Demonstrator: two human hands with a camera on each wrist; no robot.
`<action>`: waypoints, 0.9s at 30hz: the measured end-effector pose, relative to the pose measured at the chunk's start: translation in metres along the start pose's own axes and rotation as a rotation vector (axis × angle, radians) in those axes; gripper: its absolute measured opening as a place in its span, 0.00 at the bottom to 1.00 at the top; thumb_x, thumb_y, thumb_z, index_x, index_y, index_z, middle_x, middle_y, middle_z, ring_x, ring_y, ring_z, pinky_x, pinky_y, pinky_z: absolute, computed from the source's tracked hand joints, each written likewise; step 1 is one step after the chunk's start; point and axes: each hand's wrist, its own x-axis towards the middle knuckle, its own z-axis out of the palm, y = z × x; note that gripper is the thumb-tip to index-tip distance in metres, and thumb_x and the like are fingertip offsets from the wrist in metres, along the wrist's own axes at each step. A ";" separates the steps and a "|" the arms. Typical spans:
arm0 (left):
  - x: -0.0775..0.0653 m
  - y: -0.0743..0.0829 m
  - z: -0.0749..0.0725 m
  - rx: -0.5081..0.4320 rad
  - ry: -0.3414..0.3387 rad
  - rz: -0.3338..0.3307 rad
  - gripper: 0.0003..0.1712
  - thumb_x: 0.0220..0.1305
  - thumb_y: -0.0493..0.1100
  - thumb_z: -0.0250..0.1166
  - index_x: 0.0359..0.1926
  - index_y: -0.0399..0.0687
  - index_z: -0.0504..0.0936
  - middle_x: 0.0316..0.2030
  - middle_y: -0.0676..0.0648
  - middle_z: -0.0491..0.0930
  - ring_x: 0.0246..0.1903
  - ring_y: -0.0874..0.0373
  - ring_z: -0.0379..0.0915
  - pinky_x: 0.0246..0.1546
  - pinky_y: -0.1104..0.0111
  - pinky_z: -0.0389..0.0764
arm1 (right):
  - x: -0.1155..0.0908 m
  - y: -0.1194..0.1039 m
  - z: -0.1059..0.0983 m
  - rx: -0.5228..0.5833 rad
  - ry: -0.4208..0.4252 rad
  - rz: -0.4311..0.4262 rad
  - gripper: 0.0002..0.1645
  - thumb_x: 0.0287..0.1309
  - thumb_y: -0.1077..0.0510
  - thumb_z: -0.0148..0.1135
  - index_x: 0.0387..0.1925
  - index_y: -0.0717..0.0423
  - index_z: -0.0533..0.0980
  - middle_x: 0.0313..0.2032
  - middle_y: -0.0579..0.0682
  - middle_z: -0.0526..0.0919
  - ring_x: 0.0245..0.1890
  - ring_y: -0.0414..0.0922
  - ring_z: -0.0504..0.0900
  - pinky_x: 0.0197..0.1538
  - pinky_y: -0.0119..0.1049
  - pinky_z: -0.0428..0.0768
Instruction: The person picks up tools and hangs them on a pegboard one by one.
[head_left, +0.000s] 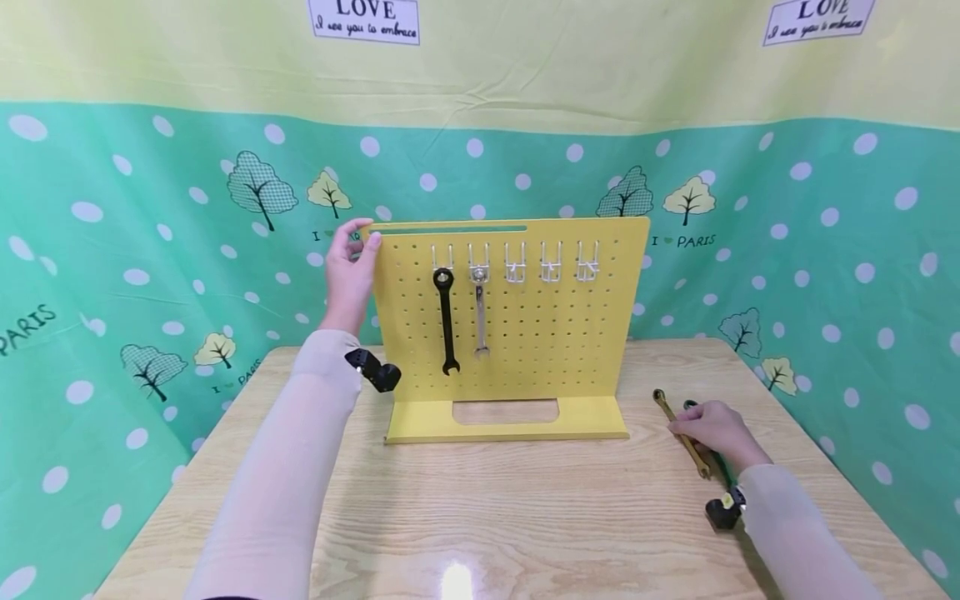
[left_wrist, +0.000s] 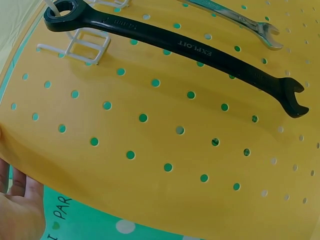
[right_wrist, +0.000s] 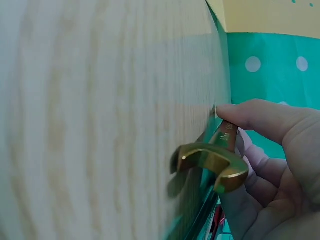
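Observation:
A yellow pegboard (head_left: pixel 555 333) stands upright on its base, and my left hand (head_left: pixel 350 275) holds its upper left corner, thumb on the front. From the first hook on the left hangs a black combination wrench (head_left: pixel 447 321), lettered EXPLOIT in the left wrist view. Beside it a silver wrench (head_left: pixel 481 321) hangs on the second hook. Over at the table's right side, my right hand (head_left: pixel 716 433) pinches a gold wrench (head_left: pixel 689 446) between thumb and fingers; its open end (right_wrist: pixel 215 160) points toward the wrist camera. Partly under that hand lies a green wrench (head_left: pixel 724 471).
Three white wire hooks (head_left: pixel 551 265) on the right of the row hold nothing. The wooden table (head_left: pixel 480 508) extends in front of the board. Behind it hangs a green dotted curtain (head_left: pixel 517 158), which also closes off both sides.

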 end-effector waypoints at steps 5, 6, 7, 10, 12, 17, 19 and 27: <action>0.001 0.000 0.000 -0.001 -0.003 -0.007 0.23 0.72 0.56 0.59 0.64 0.62 0.74 0.49 0.48 0.73 0.46 0.53 0.75 0.53 0.59 0.78 | 0.001 0.000 0.001 0.005 -0.009 -0.007 0.26 0.60 0.51 0.70 0.46 0.72 0.81 0.51 0.70 0.80 0.35 0.47 0.82 0.34 0.39 0.84; 0.001 0.001 0.000 -0.003 -0.004 -0.009 0.22 0.72 0.56 0.59 0.64 0.63 0.74 0.49 0.48 0.73 0.46 0.53 0.75 0.52 0.59 0.78 | 0.000 -0.001 0.001 0.006 -0.009 -0.005 0.25 0.60 0.52 0.70 0.47 0.72 0.81 0.51 0.70 0.80 0.35 0.47 0.82 0.34 0.39 0.84; 0.001 0.000 0.000 -0.005 -0.005 -0.011 0.22 0.72 0.56 0.59 0.63 0.63 0.74 0.49 0.48 0.73 0.46 0.53 0.75 0.52 0.59 0.78 | 0.000 -0.001 0.001 0.002 -0.010 -0.006 0.25 0.60 0.52 0.70 0.47 0.72 0.80 0.51 0.70 0.80 0.35 0.47 0.82 0.34 0.40 0.84; 0.001 0.000 -0.001 -0.010 -0.006 -0.013 0.22 0.72 0.56 0.59 0.63 0.63 0.74 0.49 0.48 0.73 0.46 0.53 0.75 0.52 0.59 0.78 | -0.001 -0.003 0.001 -0.004 -0.017 -0.009 0.25 0.61 0.52 0.69 0.47 0.73 0.80 0.50 0.70 0.80 0.36 0.47 0.81 0.35 0.40 0.83; 0.001 -0.001 -0.001 -0.005 -0.003 -0.009 0.21 0.72 0.56 0.59 0.63 0.64 0.75 0.48 0.48 0.73 0.46 0.53 0.75 0.52 0.60 0.78 | -0.002 -0.004 0.001 -0.011 -0.023 -0.009 0.26 0.62 0.52 0.68 0.48 0.73 0.79 0.47 0.68 0.81 0.36 0.48 0.80 0.35 0.40 0.83; 0.001 -0.002 0.001 0.003 -0.004 0.002 0.21 0.72 0.56 0.59 0.63 0.63 0.75 0.48 0.48 0.73 0.45 0.53 0.74 0.51 0.60 0.78 | -0.003 -0.006 0.002 -0.035 -0.029 -0.004 0.26 0.64 0.51 0.67 0.47 0.73 0.78 0.41 0.61 0.82 0.35 0.48 0.78 0.35 0.39 0.81; 0.001 -0.002 0.001 -0.001 -0.004 0.003 0.21 0.72 0.56 0.59 0.63 0.63 0.75 0.48 0.48 0.73 0.46 0.53 0.74 0.51 0.60 0.78 | -0.003 -0.007 0.003 -0.040 -0.026 -0.005 0.26 0.64 0.51 0.66 0.48 0.73 0.78 0.41 0.60 0.81 0.36 0.49 0.78 0.35 0.39 0.80; 0.002 -0.003 0.000 -0.018 0.002 0.001 0.19 0.72 0.55 0.60 0.61 0.65 0.75 0.48 0.48 0.73 0.46 0.53 0.75 0.52 0.60 0.78 | -0.006 -0.017 0.000 0.007 -0.035 -0.011 0.26 0.70 0.50 0.59 0.53 0.72 0.73 0.45 0.61 0.79 0.42 0.52 0.76 0.41 0.40 0.77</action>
